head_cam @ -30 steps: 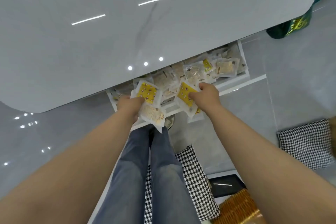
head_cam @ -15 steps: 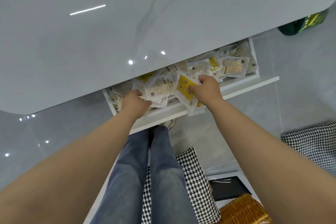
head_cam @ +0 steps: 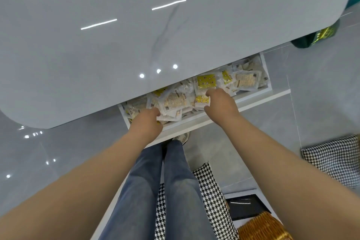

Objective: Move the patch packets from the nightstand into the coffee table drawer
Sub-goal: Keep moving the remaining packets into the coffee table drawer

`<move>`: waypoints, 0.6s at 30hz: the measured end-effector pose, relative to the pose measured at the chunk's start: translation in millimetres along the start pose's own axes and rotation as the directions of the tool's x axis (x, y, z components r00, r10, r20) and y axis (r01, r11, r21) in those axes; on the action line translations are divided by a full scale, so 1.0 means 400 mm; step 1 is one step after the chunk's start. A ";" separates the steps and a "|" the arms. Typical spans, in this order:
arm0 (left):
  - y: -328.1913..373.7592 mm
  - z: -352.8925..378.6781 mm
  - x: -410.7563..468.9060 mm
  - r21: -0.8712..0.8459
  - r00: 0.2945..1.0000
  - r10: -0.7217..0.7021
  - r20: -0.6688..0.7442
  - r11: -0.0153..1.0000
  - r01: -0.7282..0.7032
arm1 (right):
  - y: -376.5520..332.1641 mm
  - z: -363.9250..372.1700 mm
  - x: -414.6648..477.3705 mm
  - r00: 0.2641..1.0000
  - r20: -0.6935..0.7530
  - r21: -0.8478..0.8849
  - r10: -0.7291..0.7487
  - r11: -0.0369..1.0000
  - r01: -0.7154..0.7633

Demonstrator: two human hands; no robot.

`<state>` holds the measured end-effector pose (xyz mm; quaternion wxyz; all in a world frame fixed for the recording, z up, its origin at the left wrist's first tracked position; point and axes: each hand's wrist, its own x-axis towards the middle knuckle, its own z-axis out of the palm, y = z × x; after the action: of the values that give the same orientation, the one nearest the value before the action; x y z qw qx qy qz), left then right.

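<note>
While arms extend, left hand [head_cam: 146, 123] and right hand [head_cam: 221, 104] touch patch packets [head_cam: 174, 101].

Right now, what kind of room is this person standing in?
Probably a living room at home. There is a glossy grey coffee table with its drawer pulled open and full of patch packets, a houndstooth cushion to one side, and a woven basket nearby.

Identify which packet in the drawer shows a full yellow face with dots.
The packet just beyond the right hand; neighbours show pale printed labels or only slivers of yellow.
</note>
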<state>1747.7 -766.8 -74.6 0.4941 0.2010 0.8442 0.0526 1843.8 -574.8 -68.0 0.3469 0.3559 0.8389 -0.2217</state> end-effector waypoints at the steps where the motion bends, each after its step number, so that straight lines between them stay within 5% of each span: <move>1: 0.002 -0.012 -0.016 0.010 1.000 0.008 0.003 1.000 -0.008 | -0.004 -0.009 -0.023 1.000 0.010 -0.033 -0.026 0.999 0.026; 18: 0.070 -0.291 -0.532 0.111 0.964 0.208 -0.163 0.975 -0.191 | -0.143 -0.321 -0.531 0.932 -0.183 -0.090 -0.312 0.950 0.300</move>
<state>1747.7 -811.7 165.3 0.4007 0.3029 0.8610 0.0795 1853.9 -626.6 180.9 0.2348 0.2302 0.9203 -0.2119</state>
